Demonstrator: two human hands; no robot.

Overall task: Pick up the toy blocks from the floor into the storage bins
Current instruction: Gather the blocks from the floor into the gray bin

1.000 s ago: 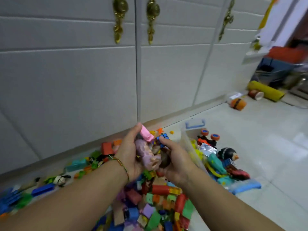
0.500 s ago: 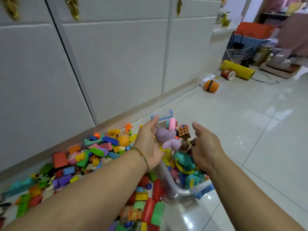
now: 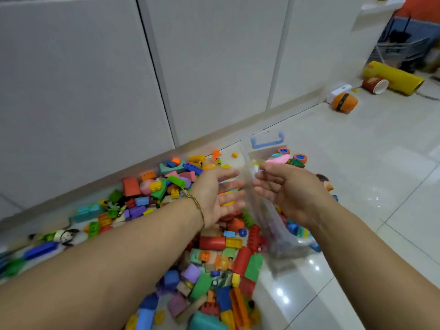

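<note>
Head view: left hand [image 3: 217, 197], right hand [image 3: 289, 195] empty, fingers spread, flanking bin [image 3: 271, 222] wall; hasty scoop of blocks [image 3: 214, 260] risked tipping bin.

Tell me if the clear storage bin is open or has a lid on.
Open: no lid covers the clear storage bin; a pink toy and orange wheels lie uncovered inside it.

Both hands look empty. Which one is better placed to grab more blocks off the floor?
Probably the left hand. It is open directly above the block pile on the floor, while the open right hand is over the clear storage bin.
</note>
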